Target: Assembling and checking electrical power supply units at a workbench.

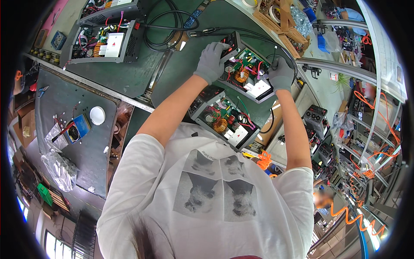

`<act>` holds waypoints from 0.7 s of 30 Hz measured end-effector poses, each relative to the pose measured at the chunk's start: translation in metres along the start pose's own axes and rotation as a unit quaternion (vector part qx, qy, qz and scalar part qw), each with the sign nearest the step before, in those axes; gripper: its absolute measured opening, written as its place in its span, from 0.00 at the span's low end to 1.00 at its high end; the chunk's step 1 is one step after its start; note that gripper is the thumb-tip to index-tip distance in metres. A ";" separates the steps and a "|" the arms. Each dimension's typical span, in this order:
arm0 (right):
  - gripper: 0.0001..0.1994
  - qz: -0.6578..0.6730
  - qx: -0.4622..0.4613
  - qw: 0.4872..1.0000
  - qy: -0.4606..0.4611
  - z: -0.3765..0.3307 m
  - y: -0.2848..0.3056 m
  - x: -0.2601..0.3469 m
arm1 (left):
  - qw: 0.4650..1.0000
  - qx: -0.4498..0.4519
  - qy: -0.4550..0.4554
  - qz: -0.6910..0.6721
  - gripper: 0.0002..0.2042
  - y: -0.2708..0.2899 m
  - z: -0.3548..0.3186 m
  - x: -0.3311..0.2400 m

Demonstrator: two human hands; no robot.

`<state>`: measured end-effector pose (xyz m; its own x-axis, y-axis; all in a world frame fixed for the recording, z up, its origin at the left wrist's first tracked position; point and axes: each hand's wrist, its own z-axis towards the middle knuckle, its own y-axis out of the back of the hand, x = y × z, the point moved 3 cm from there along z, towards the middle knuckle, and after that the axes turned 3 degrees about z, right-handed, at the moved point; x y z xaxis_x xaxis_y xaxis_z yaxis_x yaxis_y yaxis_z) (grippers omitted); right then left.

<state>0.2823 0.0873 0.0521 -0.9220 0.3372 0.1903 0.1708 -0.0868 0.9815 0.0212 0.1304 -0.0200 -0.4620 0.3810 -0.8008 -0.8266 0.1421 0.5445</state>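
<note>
My left hand (211,60), in a grey glove, grips the black front panel (231,45) of an open electronic unit (248,71). Green circuit board, a copper-wound ring coil, coloured wires and a white plate show inside its dark metal case. At the unit's right end is my gloved right hand (281,74), fingers curled beside the rear wall. A black cable (290,54) loops around this hand; what its fingertips hold is hidden. A second open unit (224,118) of the same kind lies nearer to me, partly below my arms.
More open units (101,43) stand at the far left of the green bench (116,80). A coiled black cable (161,36) lies behind my left hand. Cardboard part bins (284,26) stand at far right. A lower grey table (47,103) on the left bears a white lid (97,115).
</note>
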 end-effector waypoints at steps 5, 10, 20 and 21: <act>0.05 -0.037 -0.009 0.999 -0.035 0.000 0.000 0.003 | 1.000 -0.002 -0.003 -0.006 0.24 0.001 -0.003 -0.001; 0.05 -0.026 -0.016 0.997 -0.077 -0.009 0.000 0.004 | 1.000 -0.014 -0.011 0.000 0.24 0.000 -0.007 0.002; 0.07 -0.101 -0.002 0.991 -0.090 -0.021 0.006 0.020 | 1.000 -0.012 -0.019 -0.015 0.25 0.003 -0.014 0.004; 0.07 -0.087 -0.014 0.992 -0.090 -0.023 0.006 0.018 | 0.999 -0.012 -0.021 -0.022 0.26 0.003 -0.014 0.004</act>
<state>0.2588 0.0707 0.0605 -0.8590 0.5115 0.0214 0.0024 -0.0377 0.9993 0.0121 0.1196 -0.0251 -0.4118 0.4132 -0.8122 -0.8535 0.1373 0.5026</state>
